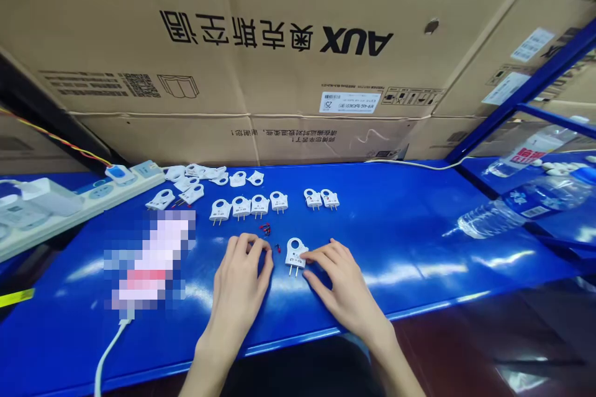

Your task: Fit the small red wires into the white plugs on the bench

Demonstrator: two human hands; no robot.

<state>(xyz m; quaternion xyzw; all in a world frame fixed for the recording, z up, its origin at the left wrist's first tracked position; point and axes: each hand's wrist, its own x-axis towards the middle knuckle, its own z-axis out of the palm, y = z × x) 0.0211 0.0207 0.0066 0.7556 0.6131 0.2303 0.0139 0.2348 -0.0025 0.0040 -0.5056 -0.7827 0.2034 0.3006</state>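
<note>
A white two-pin plug (295, 253) with a round ring at its top lies flat on the blue tabletop, pins toward me. My right hand (342, 282) has its index finger and thumb closed at the plug's right edge. To the left of the plug, my left hand (243, 276) rests on the table with its fingers curled and the thumb drawn in toward them; what they hold, if anything, is hidden. A tiny red-and-dark piece (279, 249) lies between that hand and the plug. Several more small red pieces (265, 229) are just behind.
Several similar plugs (259, 205) stand in a row farther back, with a pair (321, 198) to their right and a pile of white pieces (200, 172) behind. Power strips (100, 189) and a blurred-out object (153, 260) are at left. Water bottles (521, 205) lie at right. Large cartons (279, 80) form the back.
</note>
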